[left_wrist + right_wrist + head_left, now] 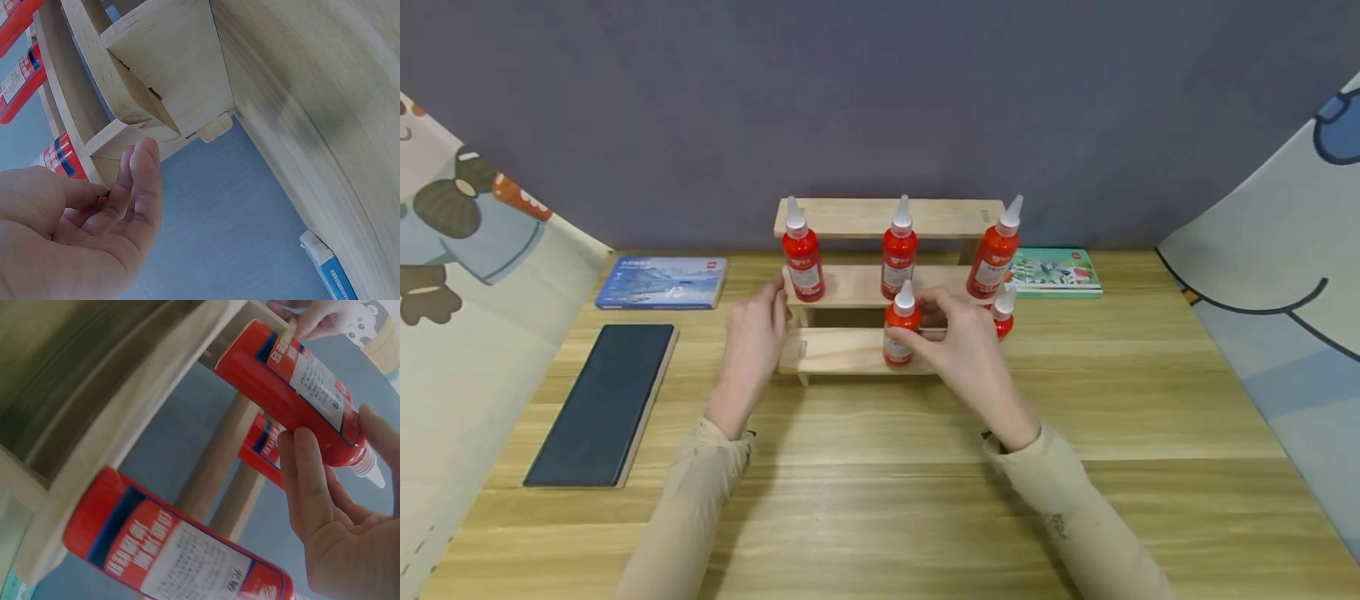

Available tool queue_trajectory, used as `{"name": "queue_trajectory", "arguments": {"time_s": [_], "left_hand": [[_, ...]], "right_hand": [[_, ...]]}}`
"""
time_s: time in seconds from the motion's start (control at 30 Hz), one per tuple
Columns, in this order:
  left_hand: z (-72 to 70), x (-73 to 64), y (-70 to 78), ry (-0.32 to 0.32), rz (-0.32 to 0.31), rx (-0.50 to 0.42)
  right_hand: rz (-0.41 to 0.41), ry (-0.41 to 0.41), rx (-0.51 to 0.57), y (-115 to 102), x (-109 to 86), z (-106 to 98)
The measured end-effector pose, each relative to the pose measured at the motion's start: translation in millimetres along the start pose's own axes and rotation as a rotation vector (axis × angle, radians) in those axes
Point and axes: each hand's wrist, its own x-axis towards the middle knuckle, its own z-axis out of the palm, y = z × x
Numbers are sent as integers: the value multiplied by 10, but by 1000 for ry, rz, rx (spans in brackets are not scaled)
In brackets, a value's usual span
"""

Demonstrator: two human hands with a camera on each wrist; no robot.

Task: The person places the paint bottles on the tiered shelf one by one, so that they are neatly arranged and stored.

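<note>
A three-tier wooden rack (842, 350) stands at the back of the table. My left hand (757, 329) pinches the left end of its middle board between thumb and fingers, clearer in the left wrist view. With my right hand (958, 342) I hold a red squeeze bottle (897, 321) upright at the middle of the bottom board; whether its base touches the wood, I cannot tell. On the middle board stand three matching bottles: left (802, 258), centre (898, 254) and right (995, 254). Another bottle (1003, 315), partly hidden by my right hand, is at the bottom board's right end.
Left of the rack lies a blue flat box (662, 282), with a dark-covered book or pad (602, 406) nearer on the table. A green flat box (1056, 273) lies right of the rack. Behind is a grey-blue wall (880, 100); patterned panels flank both sides.
</note>
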Motion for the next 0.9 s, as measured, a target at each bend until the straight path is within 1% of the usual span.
{"name": "queue_trajectory", "arguments": {"time_s": [0.13, 0.2, 0.37, 0.53, 0.63, 0.77, 0.9], "left_hand": [[-1, -10, -8, 5, -6, 2], [4, -5, -5, -3, -4, 11], [37, 19, 45, -18, 12, 38], [32, 22, 78, -9, 25, 40], [21, 24, 76, -12, 21, 37], [-3, 17, 62, -15, 10, 34], [-22, 1, 45, -12, 22, 48]], "right_hand": [[21, -28, -21, 8, -10, 40], [31, -32, -30, 17, -25, 48], [33, -7, -43, 43, -47, 14], [38, 3, -49, 49, -57, 10], [24, 13, -66, 55, -64, 33], [-19, 28, -110, 56, -67, 67], [-49, 24, -160, 46, -83, 80]]}}
